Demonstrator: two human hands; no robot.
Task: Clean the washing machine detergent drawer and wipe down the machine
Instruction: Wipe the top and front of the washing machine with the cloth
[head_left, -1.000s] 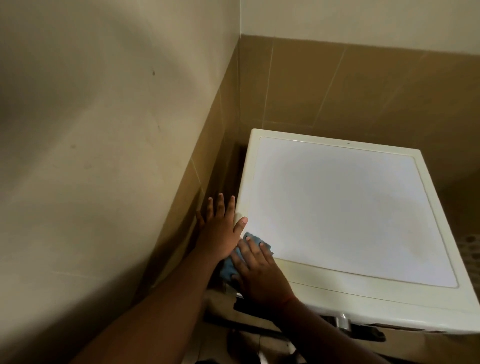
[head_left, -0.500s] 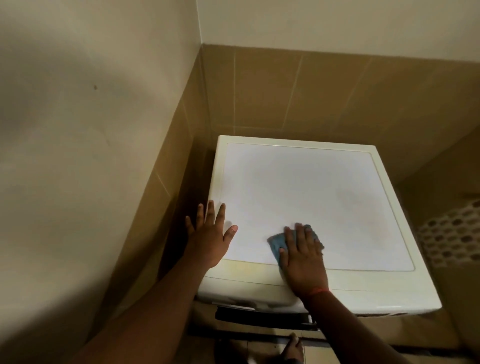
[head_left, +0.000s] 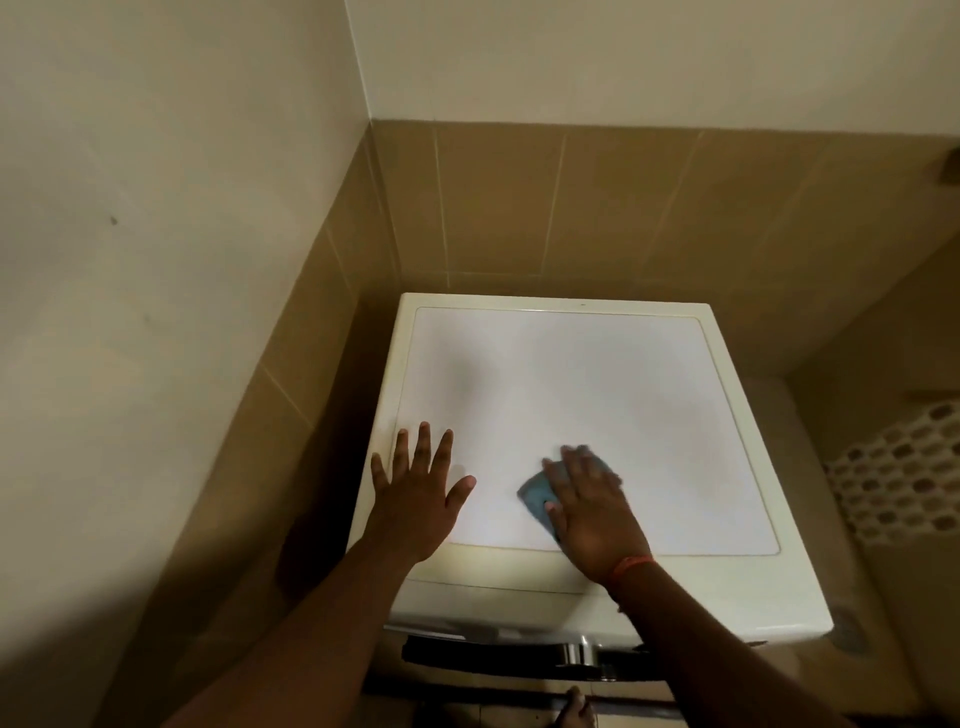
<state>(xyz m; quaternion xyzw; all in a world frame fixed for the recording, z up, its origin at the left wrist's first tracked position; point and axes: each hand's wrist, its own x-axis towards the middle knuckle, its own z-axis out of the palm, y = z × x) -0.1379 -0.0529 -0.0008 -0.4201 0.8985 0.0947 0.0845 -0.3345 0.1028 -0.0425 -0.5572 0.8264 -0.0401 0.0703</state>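
One cloth (head_left: 533, 496) lies under right hand (head_left: 595, 517), left hand (head_left: 415, 504) on washer (head_left: 649, 395).

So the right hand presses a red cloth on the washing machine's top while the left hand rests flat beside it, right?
The cloth is blue, not red, as the head view shows. The right hand presses it on the washing machine's top, left hand flat beside it.

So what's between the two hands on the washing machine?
Only the bare white washing machine top, seen in the head view. The left hand rests flat on it, and the right hand presses a blue cloth.
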